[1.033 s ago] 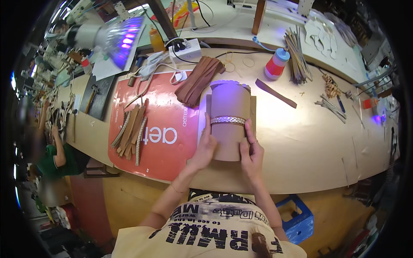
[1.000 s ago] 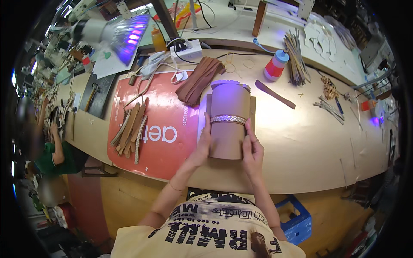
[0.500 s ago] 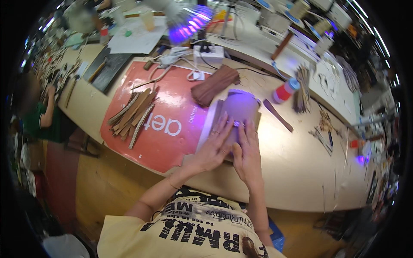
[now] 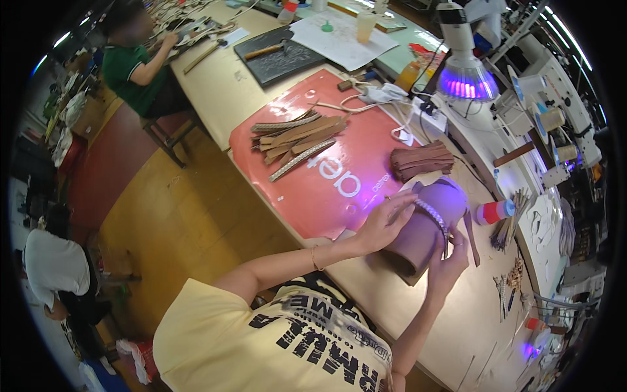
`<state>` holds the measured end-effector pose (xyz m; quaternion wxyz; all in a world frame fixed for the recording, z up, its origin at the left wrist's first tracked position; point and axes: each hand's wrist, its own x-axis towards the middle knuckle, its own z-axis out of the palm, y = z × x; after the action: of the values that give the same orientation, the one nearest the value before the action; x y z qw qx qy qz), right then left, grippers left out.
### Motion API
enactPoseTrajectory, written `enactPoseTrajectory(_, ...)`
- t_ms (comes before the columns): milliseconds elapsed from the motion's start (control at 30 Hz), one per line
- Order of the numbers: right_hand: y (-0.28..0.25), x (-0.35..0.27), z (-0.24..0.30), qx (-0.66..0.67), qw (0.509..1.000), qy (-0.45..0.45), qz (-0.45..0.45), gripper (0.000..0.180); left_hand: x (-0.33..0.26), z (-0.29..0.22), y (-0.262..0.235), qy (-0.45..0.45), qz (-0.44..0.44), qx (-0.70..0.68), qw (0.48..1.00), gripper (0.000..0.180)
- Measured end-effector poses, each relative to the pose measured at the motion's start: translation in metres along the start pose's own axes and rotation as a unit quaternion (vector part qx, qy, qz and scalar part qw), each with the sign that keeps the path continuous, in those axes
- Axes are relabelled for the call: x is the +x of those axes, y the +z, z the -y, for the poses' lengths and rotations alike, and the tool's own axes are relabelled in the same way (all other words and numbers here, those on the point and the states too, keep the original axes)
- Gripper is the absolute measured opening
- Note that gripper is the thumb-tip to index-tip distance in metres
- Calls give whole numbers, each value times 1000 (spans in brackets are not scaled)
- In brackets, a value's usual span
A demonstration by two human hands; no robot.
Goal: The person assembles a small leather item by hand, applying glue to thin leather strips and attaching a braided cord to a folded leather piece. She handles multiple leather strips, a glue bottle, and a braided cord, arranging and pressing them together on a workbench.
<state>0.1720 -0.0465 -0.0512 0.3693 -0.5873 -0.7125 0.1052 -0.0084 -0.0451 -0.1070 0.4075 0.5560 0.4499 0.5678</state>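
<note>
A brown tube-shaped form [image 4: 406, 247], tinted purple by lamp light, lies on the table in front of me. Across its curved top runs a narrow braided strip [image 4: 432, 214]. My left hand [image 4: 384, 225] is at the strip's left end, its fingers stretched out and touching the form there. On the other side, my right hand [image 4: 448, 261] has curled fingers closed around the strip's right end, low on the form's side. The fingertips' exact grip is partly hidden.
A red sheet [image 4: 294, 202] carries brown and braided strips [image 4: 300, 140]. Beyond the form lies a brown strip bundle [image 4: 421, 161]. A red-and-blue bottle [image 4: 495, 212] and a lit lamp [image 4: 467, 81] stand to the right. A hammer [image 4: 264, 51] rests on a black slab; a person [image 4: 127, 72] sits far left.
My view has swung left, bringing more floor and people into sight. My hands, earlier laid close together over the form's top, have parted to its two sides, uncovering the braided strip.
</note>
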Motion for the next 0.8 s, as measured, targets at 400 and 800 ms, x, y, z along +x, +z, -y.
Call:
enactPoseTrajectory(400, -30, 24, 49, 33, 991, -27, 129, 17, -29, -31, -12, -289, 2, -316, 904, 42)
enactPoseTrajectory(800, 103, 140, 75, 167, 794, -113, 574, 31, -37, 7, -130, -115, -223, -415, 875, 42)
